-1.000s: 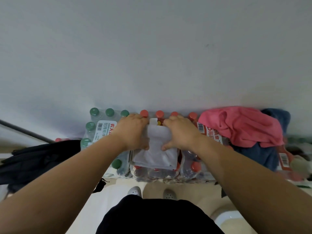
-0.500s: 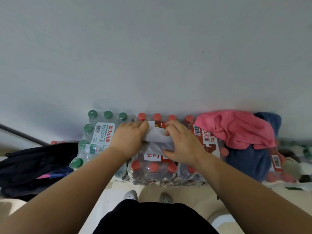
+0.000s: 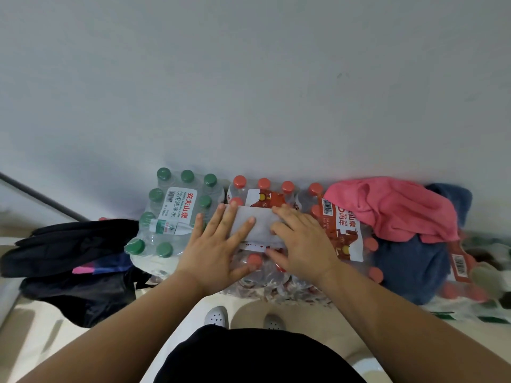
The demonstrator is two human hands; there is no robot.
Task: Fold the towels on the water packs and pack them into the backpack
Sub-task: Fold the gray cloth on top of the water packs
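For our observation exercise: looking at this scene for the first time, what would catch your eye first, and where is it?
Two hands, the left hand and right hand, lie flat on a folded white towel atop the red-capped water pack at centre. A crumpled pink towel sits on a blue towel at right; a black backpack lies at left.

wall (image 3: pixel 249 92) closes off beyond the hands (image 3: pixel 260 244); pink towel (image 3: pixel 398 208) heaped right, backpack (image 3: pixel 69 252) left; nearer floor (image 3: pixel 41 341) open.
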